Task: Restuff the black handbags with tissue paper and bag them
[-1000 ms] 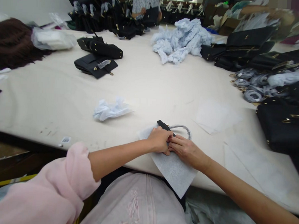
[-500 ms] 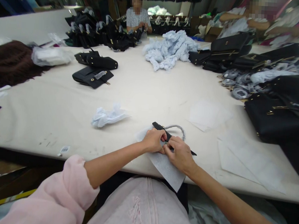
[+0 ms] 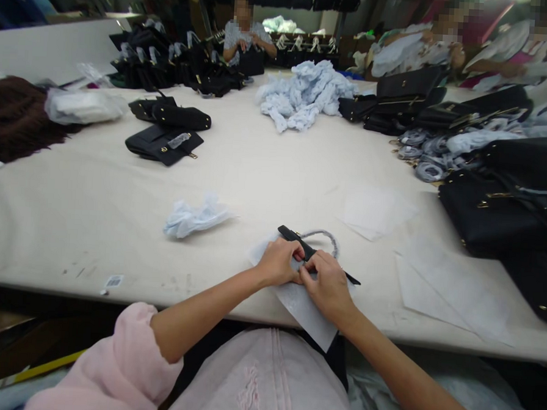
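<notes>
Near the table's front edge lies a black bag (image 3: 289, 233) with a wrapped, curved handle (image 3: 326, 233) standing up behind it. My left hand (image 3: 280, 261) and my right hand (image 3: 328, 285) meet over its near side, fingers pinched together at its middle. What exactly the fingertips hold is too small to make out. A white sheet (image 3: 305, 309) lies under both hands and hangs over the table edge. Left of my hands rests a crumpled piece of pale blue tissue (image 3: 193, 218).
Thin white sheets (image 3: 443, 287) lie on the table (image 3: 265, 180) at right. Black bags (image 3: 493, 210) pile up further right, with wrapped straps (image 3: 429, 170) beside them. Two black bags (image 3: 164, 143) sit at left. Crumpled tissue (image 3: 302, 96) lies at the back, where a person (image 3: 245, 38) handles something black.
My hands stay pinched at the same spot on the bag, with only slight finger movement. The view has shifted a little. The person at the back now has a black item in front.
</notes>
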`<state>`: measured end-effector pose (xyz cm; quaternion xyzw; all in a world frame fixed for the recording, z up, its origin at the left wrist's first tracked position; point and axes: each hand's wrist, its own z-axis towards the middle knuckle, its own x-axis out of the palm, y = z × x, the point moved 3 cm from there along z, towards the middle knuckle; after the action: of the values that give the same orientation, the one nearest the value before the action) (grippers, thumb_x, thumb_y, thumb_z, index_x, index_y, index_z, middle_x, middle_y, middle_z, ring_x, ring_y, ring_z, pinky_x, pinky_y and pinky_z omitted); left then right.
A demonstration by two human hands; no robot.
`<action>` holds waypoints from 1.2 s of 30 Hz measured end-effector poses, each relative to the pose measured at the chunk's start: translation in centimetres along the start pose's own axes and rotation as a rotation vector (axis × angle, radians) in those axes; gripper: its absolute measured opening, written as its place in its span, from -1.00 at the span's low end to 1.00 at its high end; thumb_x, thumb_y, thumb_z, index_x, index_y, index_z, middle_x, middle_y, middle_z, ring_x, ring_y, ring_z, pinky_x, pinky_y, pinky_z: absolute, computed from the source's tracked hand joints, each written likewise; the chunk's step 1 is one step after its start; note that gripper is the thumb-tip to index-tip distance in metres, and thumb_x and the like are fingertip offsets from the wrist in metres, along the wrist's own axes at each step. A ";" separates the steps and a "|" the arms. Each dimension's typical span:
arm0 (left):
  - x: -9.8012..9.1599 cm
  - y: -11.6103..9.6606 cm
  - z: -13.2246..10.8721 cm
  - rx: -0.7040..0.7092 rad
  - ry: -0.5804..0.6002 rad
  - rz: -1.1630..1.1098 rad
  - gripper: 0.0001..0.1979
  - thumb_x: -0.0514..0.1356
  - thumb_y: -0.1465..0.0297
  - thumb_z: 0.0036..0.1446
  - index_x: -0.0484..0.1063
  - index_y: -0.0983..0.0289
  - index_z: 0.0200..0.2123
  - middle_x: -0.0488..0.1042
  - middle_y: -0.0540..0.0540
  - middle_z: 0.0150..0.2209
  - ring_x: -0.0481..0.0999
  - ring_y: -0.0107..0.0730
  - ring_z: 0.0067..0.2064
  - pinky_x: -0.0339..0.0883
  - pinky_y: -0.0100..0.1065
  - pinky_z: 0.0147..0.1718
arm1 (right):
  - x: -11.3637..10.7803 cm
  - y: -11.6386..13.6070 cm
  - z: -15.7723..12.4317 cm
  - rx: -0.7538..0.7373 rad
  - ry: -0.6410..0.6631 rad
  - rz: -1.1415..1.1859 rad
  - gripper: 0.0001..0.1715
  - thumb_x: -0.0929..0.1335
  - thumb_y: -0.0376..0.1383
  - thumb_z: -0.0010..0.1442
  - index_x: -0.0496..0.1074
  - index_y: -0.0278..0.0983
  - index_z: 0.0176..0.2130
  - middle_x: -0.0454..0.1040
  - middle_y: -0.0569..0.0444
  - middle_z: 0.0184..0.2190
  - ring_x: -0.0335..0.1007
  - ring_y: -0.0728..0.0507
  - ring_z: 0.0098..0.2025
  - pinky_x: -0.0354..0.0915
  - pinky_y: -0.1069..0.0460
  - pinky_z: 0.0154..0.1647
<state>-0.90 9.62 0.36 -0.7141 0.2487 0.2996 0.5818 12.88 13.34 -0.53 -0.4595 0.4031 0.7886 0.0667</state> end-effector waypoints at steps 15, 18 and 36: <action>-0.5 2.5 -4.7 0.170 -0.230 -0.066 -0.59 0.25 0.35 0.14 0.28 0.17 0.06 0.37 0.11 0.05 0.32 -0.23 0.10 0.22 -0.14 0.14 | -1.1 -1.0 -6.8 0.048 -0.424 -0.030 -0.68 0.23 -0.31 0.33 0.34 -0.23 0.06 0.36 -0.09 0.06 0.25 -0.22 0.13 0.10 -0.30 0.23; -2.0 5.1 -5.2 0.098 -0.445 0.030 -0.75 0.15 0.33 0.22 0.36 0.19 -0.02 0.36 0.16 0.04 0.31 -0.17 0.11 0.19 -0.07 0.16 | -1.2 -1.6 -9.4 0.171 -0.368 -0.037 -0.56 0.23 -0.24 0.34 0.27 -0.17 0.19 0.24 -0.09 0.18 0.16 -0.25 0.21 0.15 -0.29 0.21; 2.2 7.1 -8.2 -0.307 -0.315 -0.362 -0.47 0.07 0.07 0.20 0.27 0.31 0.10 0.39 0.27 0.05 0.39 -0.06 0.08 0.26 0.00 0.10 | -5.1 -3.7 -2.9 0.055 -0.240 0.003 -0.73 0.29 -0.23 0.28 0.49 -0.23 -0.07 0.46 -0.03 -0.04 0.33 -0.20 0.05 0.25 -0.19 0.16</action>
<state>-3.23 0.17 -4.87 -0.7712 -0.0246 0.3321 0.5425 19.48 15.11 0.56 -0.3595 0.4141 0.8267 0.1258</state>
